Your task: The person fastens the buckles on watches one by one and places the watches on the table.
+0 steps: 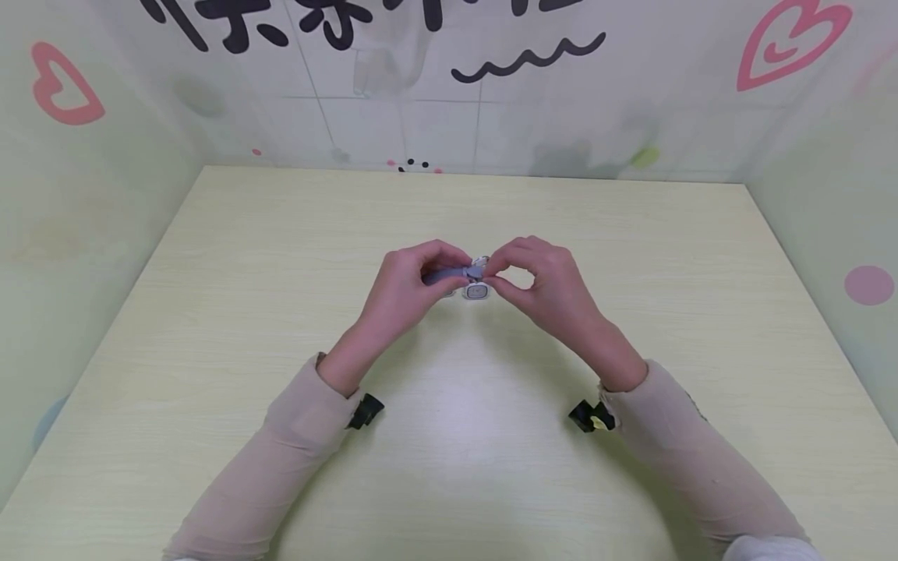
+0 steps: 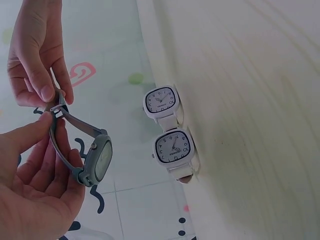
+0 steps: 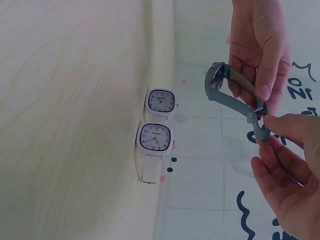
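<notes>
A blue-grey wristwatch [image 2: 101,162] is held up between both hands, its strap bent round into a loop. My left hand [image 1: 410,284] grips the strap near the buckle [image 3: 251,117], thumb on one side and fingers on the other. At the strap's tip, my right hand [image 1: 550,284] pinches with thumb and fingertips. The watch's face turns away from the right hand. Below the hands, two white watches [image 2: 173,146] lie one beside the other on the table, faces showing. In the head view, the hands partly cover the watches.
The pale wood-grain table [image 1: 463,467] ends at a back wall [image 1: 435,128] with black lettering and printed shapes. Side walls stand left and right. A small black device [image 1: 366,411] is on the left wrist, another black device [image 1: 592,416] on the right.
</notes>
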`<state>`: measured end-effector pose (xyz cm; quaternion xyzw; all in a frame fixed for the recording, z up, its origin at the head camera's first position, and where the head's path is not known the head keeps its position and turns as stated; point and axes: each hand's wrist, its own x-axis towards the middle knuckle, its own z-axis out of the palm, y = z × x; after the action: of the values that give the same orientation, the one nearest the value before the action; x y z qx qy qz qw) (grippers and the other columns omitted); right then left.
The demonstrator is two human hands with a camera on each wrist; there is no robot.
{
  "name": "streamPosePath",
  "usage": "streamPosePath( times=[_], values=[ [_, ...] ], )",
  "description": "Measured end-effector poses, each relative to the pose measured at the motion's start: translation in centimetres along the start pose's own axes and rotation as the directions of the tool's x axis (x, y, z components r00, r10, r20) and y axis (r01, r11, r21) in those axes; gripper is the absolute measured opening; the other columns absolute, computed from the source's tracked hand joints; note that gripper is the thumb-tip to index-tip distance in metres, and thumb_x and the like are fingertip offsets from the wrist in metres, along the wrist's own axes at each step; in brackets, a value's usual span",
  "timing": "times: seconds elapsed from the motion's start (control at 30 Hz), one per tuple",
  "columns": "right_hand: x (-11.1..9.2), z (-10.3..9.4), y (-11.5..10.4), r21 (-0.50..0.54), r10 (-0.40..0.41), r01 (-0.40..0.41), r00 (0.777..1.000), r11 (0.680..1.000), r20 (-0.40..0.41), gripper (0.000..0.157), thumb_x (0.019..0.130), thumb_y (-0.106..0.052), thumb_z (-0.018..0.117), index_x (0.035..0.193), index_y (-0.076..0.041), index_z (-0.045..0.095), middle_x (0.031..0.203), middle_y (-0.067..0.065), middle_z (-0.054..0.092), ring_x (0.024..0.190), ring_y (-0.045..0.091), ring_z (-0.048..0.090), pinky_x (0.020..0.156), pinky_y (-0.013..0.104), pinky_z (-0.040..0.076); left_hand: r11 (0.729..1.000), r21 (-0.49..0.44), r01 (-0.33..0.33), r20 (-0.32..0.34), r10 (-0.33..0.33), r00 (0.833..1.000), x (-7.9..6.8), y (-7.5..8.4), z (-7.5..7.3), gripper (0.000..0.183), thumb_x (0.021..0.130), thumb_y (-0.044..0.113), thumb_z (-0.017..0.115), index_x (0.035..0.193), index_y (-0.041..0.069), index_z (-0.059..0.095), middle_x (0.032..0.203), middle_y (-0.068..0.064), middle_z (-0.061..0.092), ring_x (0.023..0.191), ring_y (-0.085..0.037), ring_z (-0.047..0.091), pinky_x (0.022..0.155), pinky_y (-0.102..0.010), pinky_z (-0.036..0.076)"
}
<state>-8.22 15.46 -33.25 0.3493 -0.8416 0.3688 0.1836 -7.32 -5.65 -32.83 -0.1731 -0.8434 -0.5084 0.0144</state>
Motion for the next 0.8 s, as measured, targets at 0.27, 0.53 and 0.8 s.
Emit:
streamPosePath(
  times=[0.27, 0.53, 0.8],
  values=[
    [-0.04, -0.13, 0.07, -0.012, -0.015, 0.015, 1.000, 1.000, 0.021, 0.011, 0.081, -0.002, 0.080, 0.087, -0.009, 0.074, 0.091, 0.004, 0.075, 0.088, 0.018, 0.068, 0.081, 0.033, 0.055, 0.999, 0.041, -0.022, 0.007, 0.022, 1.000, 0.02, -0.25, 0.18, 0.021, 0.089, 0.009, 0.074, 0.110, 0.008, 0.072, 0.106, -0.008, 0.076, 0.089, -0.019, 0.071, 0.084, -0.033, 0.059],
    [-0.12, 0.15, 0.11, -0.008, -0.045, 0.045, 0.999, 0.999, -0.008, 0.011, 0.081, -0.003, 0.081, 0.087, -0.009, 0.075, 0.090, 0.003, 0.076, 0.086, 0.018, 0.070, 0.080, 0.033, 0.056, 0.998, 0.063, -0.033, 0.005, 0.032, 0.999, -0.01, 0.01, 0.35, 0.020, 0.089, 0.009, 0.074, 0.109, 0.006, 0.073, 0.105, -0.008, 0.077, 0.089, -0.019, 0.072, 0.085, -0.033, 0.060],
    [-0.22, 0.36, -0.02, -0.018, -0.050, 0.049, 0.998, 0.999, -0.034, 0.011, 0.080, -0.003, 0.081, 0.089, -0.007, 0.076, 0.087, 0.004, 0.077, 0.085, 0.018, 0.071, 0.079, 0.033, 0.058, 0.996, 0.072, -0.054, 0.002, 0.054, 0.999, -0.09, 0.26, 0.48, 0.019, 0.090, 0.006, 0.073, 0.108, 0.006, 0.073, 0.104, -0.008, 0.077, 0.089, -0.019, 0.074, 0.083, -0.033, 0.060]
  ],
)
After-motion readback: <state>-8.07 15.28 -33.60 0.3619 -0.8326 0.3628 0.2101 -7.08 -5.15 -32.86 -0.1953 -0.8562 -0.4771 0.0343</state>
